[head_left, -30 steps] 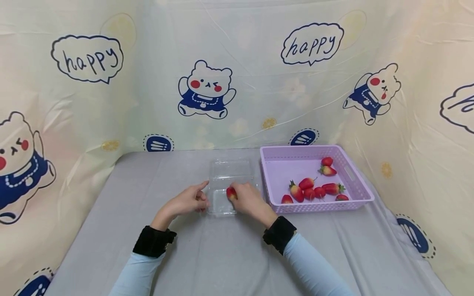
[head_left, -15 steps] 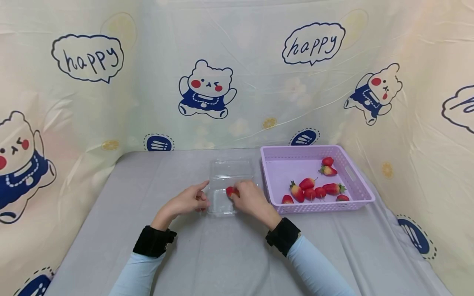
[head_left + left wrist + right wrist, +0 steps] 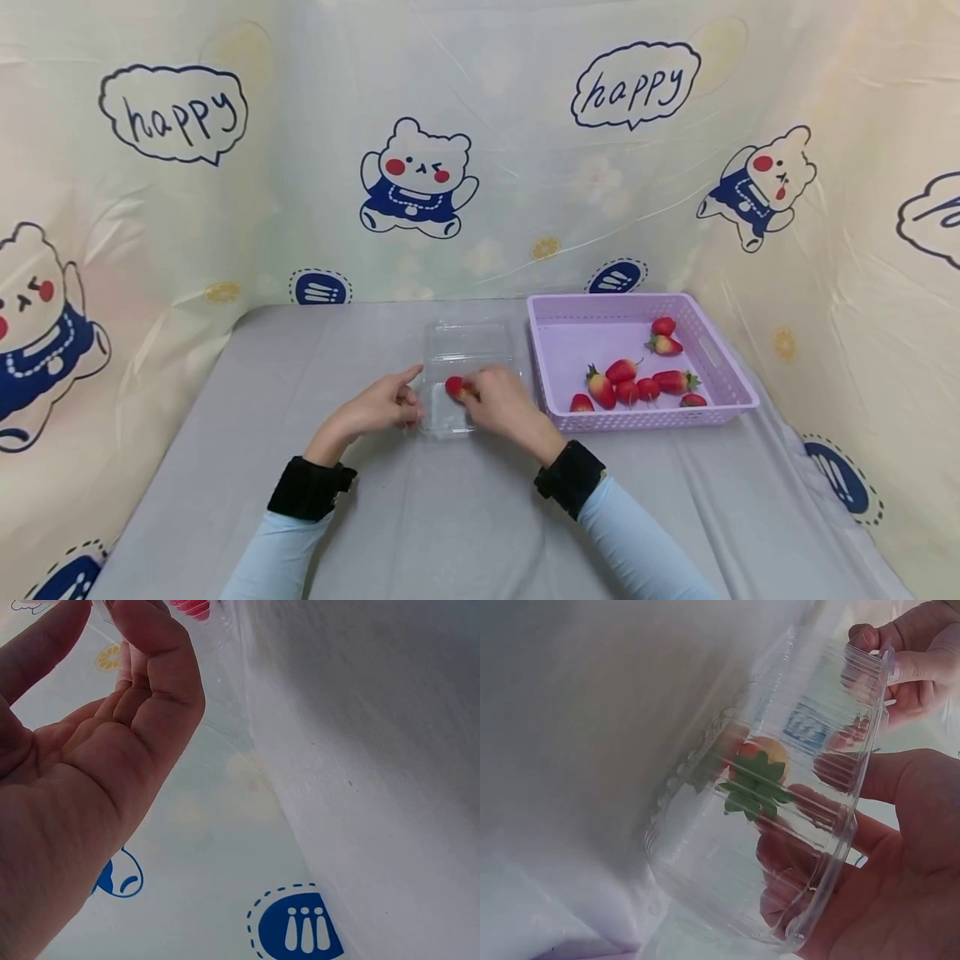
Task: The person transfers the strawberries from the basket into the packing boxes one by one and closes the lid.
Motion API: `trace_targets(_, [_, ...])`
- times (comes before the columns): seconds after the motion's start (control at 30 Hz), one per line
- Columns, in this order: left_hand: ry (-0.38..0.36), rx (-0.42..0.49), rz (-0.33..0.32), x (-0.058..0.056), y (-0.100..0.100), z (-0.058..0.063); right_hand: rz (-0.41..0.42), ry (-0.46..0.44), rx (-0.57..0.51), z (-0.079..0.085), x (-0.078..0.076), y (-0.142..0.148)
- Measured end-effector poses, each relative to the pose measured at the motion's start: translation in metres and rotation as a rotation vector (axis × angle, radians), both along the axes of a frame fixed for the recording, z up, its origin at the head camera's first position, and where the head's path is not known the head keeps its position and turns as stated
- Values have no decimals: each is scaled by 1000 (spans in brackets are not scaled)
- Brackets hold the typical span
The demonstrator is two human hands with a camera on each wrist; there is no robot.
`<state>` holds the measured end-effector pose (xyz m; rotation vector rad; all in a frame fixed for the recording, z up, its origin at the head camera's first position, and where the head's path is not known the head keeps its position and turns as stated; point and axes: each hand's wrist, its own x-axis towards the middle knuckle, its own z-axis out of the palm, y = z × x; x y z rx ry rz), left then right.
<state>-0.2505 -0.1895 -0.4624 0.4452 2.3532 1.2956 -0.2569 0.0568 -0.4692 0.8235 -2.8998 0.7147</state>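
An open clear plastic clamshell box lies on the cloth, its lid folded back. Inside the box my right hand pinches a red strawberry low over the bottom. The right wrist view shows this strawberry's green leaves through the ridged plastic wall, with fingers of the right hand beside it. At the box's left side, my left hand holds the rim between thumb and fingers. In the left wrist view a bit of red shows past the left hand.
A lilac plastic basket stands right of the box, with several strawberries in it, mostly near its front wall. Grey cloth covers the table. A printed curtain hangs behind and at both sides.
My right hand has shifted slightly inside the box, and the strawberry in it has turned and moved a little to the left. The left hand stays at the rim.
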Motion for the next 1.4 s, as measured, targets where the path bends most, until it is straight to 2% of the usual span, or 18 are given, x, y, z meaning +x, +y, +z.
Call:
trace_targets(0.17, [-3,0,9,0,-2,0,4,-19,2,2,0,0])
trace_targets(0.5, [-2,-3,-2,-1,0,-1,6,-27,83,2,4,-3])
trace_targets(1.0, [-6,-6,-3,-2,-1,0,41,-65,49,-1,4,-2])
trace_targets(1.4, [-13,-17,3,-3,-1,-1,59,-57,47,0,5,-4])
